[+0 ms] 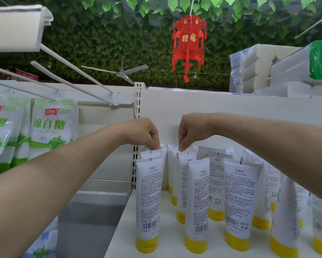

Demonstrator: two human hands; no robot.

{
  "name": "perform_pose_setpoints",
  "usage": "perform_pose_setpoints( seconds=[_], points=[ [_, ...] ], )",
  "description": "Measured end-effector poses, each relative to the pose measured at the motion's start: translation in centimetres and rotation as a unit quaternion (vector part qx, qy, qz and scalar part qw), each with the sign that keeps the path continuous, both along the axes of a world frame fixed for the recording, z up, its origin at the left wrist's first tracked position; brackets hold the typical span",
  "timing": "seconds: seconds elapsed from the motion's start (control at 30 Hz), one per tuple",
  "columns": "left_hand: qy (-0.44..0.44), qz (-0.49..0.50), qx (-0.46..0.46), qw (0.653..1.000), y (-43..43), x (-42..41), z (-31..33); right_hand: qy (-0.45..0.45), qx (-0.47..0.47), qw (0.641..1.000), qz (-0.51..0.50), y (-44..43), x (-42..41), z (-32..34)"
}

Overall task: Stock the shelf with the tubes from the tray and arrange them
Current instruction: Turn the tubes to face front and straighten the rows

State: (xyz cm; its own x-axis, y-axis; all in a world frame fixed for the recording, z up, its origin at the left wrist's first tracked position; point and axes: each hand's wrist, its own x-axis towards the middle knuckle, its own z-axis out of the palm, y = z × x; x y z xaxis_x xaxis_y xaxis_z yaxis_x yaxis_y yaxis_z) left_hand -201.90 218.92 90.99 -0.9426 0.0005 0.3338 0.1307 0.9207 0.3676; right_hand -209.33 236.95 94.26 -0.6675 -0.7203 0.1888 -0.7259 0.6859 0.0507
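Note:
Several white tubes with yellow caps stand cap-down in rows on the white shelf (167,244). My left hand (141,133) reaches over the leftmost row and pinches the crimped top of a rear tube (149,154) behind the front left tube (149,202). My right hand (191,129) pinches the top edge of a rear tube (175,155) in the second row, behind another front tube (197,202). Both hands hang fingers-down close to the shelf's back panel. No tray is in view.
White sugar bags (52,127) hang at the left from pegs (72,71). A slotted upright (137,101) divides the bays. Packs of toilet rolls (258,69) sit on top at the right. A lower grey shelf (93,211) lies left of the tubes. A red lantern (189,41) hangs overhead.

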Motion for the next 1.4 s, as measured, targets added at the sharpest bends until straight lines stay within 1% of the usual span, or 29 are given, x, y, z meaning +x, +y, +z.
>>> perform_pose_setpoints(
  seconds=[0.17,0.6,0.9,1.4],
  points=[
    [0.008,0.012,-0.004,1.0,0.03,-0.26,-0.17,0.015,0.008,1.0,-0.005,-0.07,0.18,-0.04],
    [0.019,0.019,0.031,0.999,0.06,-0.44,-0.5,0.016,0.005,1.0,-0.013,-0.49,0.17,-0.09],
    [0.01,0.01,0.032,0.999,-0.07,-0.39,-0.38,0.026,0.006,0.999,-0.022,-0.8,0.42,-0.18],
    [0.02,0.006,0.032,0.999,-0.09,-0.46,-0.62,-0.001,0.013,1.0,-0.023,-0.72,0.48,0.03]
  ],
)
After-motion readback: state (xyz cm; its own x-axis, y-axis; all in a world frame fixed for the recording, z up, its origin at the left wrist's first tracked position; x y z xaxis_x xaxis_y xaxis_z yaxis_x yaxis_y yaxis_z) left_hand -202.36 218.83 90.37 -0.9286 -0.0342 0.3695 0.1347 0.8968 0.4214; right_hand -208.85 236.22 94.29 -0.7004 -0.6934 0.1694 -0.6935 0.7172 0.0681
